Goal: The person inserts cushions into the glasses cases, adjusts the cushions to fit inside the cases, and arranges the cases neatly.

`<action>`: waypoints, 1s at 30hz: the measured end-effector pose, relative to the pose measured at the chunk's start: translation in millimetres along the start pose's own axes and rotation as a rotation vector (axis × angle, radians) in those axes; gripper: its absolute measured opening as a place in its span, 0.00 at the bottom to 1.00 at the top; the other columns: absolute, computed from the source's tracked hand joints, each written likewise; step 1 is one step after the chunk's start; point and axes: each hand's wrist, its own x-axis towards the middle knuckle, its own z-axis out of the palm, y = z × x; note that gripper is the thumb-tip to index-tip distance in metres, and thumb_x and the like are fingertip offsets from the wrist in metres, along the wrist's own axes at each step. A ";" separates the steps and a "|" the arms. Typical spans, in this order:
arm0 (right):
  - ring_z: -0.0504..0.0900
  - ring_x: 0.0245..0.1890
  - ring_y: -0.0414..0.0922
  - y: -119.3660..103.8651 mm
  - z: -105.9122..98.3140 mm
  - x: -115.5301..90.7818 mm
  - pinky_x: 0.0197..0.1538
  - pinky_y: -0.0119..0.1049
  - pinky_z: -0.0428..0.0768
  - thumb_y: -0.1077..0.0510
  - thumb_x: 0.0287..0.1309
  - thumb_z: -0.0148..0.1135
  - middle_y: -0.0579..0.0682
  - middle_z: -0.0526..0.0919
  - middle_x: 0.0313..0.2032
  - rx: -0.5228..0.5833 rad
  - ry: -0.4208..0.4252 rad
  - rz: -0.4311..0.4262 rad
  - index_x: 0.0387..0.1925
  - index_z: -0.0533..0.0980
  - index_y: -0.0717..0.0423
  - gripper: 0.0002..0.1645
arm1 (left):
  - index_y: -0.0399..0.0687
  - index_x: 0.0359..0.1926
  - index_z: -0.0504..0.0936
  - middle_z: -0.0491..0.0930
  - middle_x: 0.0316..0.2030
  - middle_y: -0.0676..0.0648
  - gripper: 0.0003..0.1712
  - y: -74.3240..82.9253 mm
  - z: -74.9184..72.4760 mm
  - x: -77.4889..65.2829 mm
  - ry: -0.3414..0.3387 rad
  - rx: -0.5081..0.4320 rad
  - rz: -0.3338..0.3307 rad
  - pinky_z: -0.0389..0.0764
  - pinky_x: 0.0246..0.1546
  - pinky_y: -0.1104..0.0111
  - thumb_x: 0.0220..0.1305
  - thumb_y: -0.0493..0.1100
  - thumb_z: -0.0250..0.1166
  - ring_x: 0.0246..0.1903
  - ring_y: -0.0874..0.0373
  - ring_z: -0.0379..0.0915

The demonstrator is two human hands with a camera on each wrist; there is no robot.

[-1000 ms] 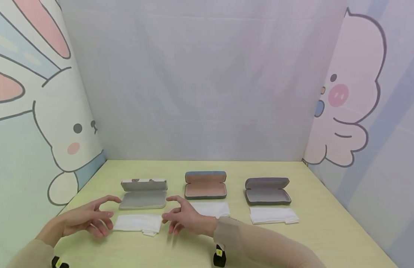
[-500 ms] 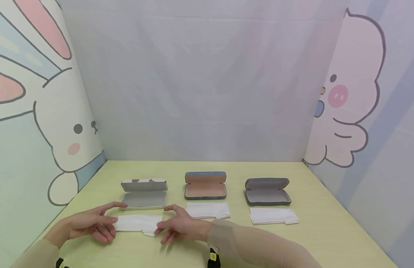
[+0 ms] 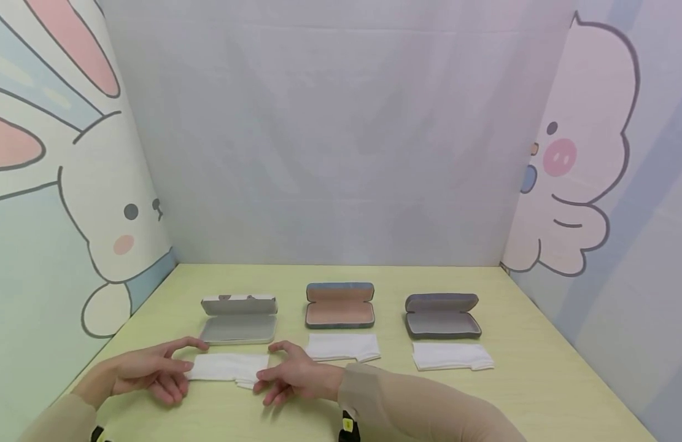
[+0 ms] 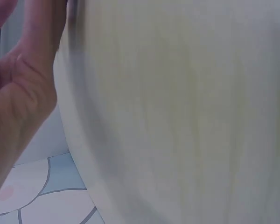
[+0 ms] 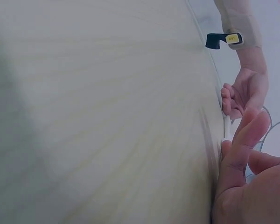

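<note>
A folded white cloth (image 3: 227,367) lies flat at the front left of the table, in front of a glasses case with a grey lining (image 3: 238,329), its lid up. At the cloth's left end is my left hand (image 3: 147,370), thumb tip right at the edge, index finger reaching to the case's front corner. My right hand (image 3: 296,372) is at the right end, its thumb overlapping the cloth's corner and its index finger stretched forward. The fingers of both hands are spread and loosely bent. In the right wrist view the left hand (image 5: 249,88) appears beyond the right fingers (image 5: 242,154).
A glasses case with a pink lining (image 3: 341,313) stands open at the middle back, with a folded white cloth (image 3: 343,347) before it. To the right is a dark grey glasses case (image 3: 442,324), also open, with another folded white cloth (image 3: 451,356). Printed walls enclose the pale yellow table (image 3: 539,393).
Both hands have come in toward the left cloth's two ends and lowered a little, the left moving right and the right moving left. In the last half second they barely moved.
</note>
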 end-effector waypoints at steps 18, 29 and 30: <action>0.75 0.08 0.38 1.6 11.5 4.0 0.13 0.27 0.75 0.66 0.58 0.63 0.60 0.87 0.24 -0.046 0.025 0.025 0.53 0.56 0.52 0.29 | 0.43 0.62 0.47 0.85 0.32 0.43 0.22 -7.4 3.2 6.1 0.050 0.005 -0.003 0.86 0.36 0.64 0.75 0.39 0.46 0.30 0.55 0.86; 0.75 0.08 0.40 1.8 14.3 6.6 0.12 0.29 0.75 0.64 0.64 0.57 0.67 0.86 0.27 -0.068 0.053 0.022 0.47 0.56 0.55 0.19 | 0.39 0.56 0.51 0.86 0.26 0.45 0.20 -8.8 12.7 13.6 0.143 0.095 0.025 0.86 0.28 0.67 0.74 0.40 0.50 0.24 0.57 0.85; 0.75 0.08 0.40 1.4 14.6 6.4 0.12 0.29 0.75 0.64 0.65 0.56 0.68 0.85 0.28 -0.073 0.057 0.023 0.47 0.56 0.55 0.18 | 0.38 0.55 0.51 0.85 0.25 0.45 0.20 -8.8 13.8 14.1 0.162 0.118 0.033 0.86 0.27 0.67 0.73 0.40 0.51 0.23 0.57 0.85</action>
